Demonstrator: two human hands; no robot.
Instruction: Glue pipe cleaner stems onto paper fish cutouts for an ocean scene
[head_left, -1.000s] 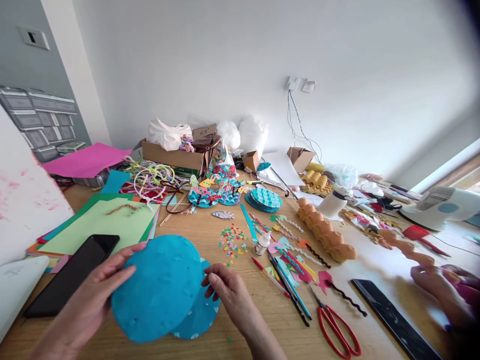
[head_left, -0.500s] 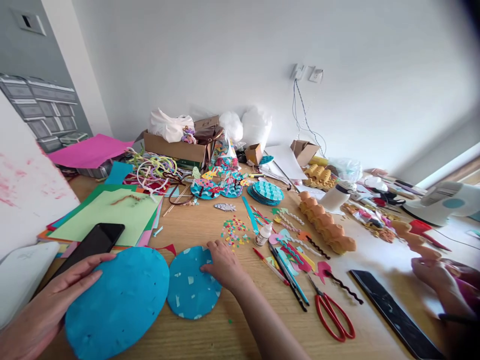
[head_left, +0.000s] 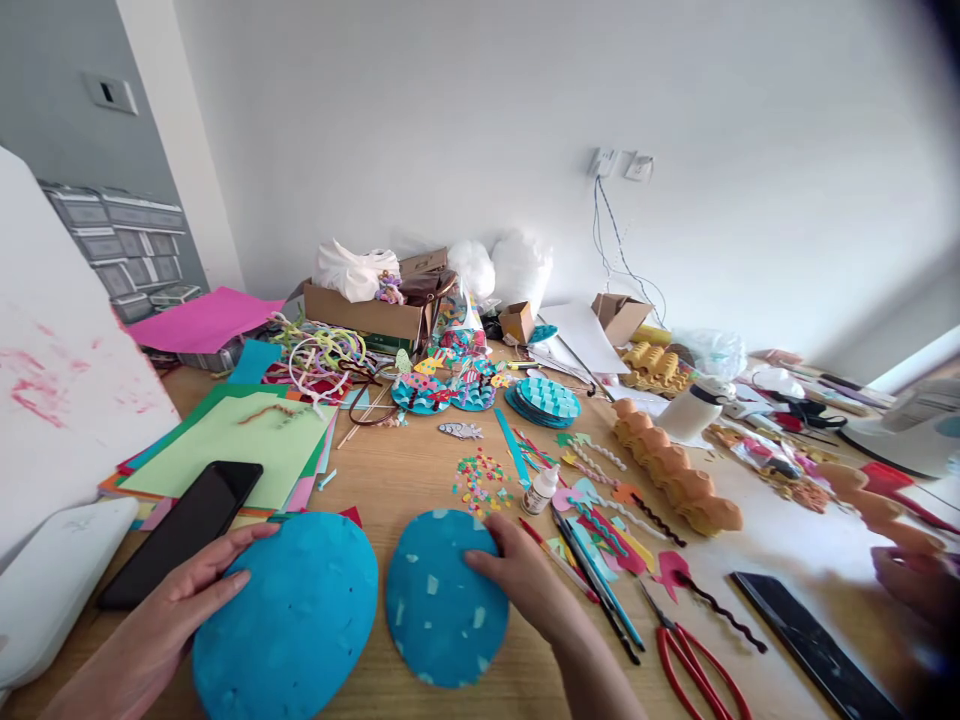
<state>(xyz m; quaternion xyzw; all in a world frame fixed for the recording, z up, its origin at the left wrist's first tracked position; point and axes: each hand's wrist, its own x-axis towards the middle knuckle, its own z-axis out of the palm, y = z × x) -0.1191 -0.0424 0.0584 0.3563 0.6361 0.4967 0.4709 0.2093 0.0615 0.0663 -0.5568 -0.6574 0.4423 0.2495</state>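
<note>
My left hand [head_left: 199, 590] grips a blue paper disc [head_left: 289, 615] by its left edge, thumb on top. The disc tilts over the near part of the table and has a few small dark marks. My right hand [head_left: 517, 565] pinches the upper right edge of a second blue disc [head_left: 442, 610], which has pale scraps stuck over its face. The two discs are side by side with a narrow gap between them. Whether the second disc is fully off the table I cannot tell. Beyond my right hand stands a small white glue bottle [head_left: 541, 490].
Red-handled scissors [head_left: 697, 665], brushes [head_left: 600, 580] and a dark phone [head_left: 817, 640] lie to the right. Confetti [head_left: 480, 480] is scattered ahead, near stacked blue discs [head_left: 544, 400] and an orange egg-carton strip [head_left: 675, 470]. Another person's hand [head_left: 911, 590] shows at far right.
Both blue discs have moved right with my hands, and the gap between them has widened. The view has shifted slightly. The other person's hand is now nearer the right edge.
</note>
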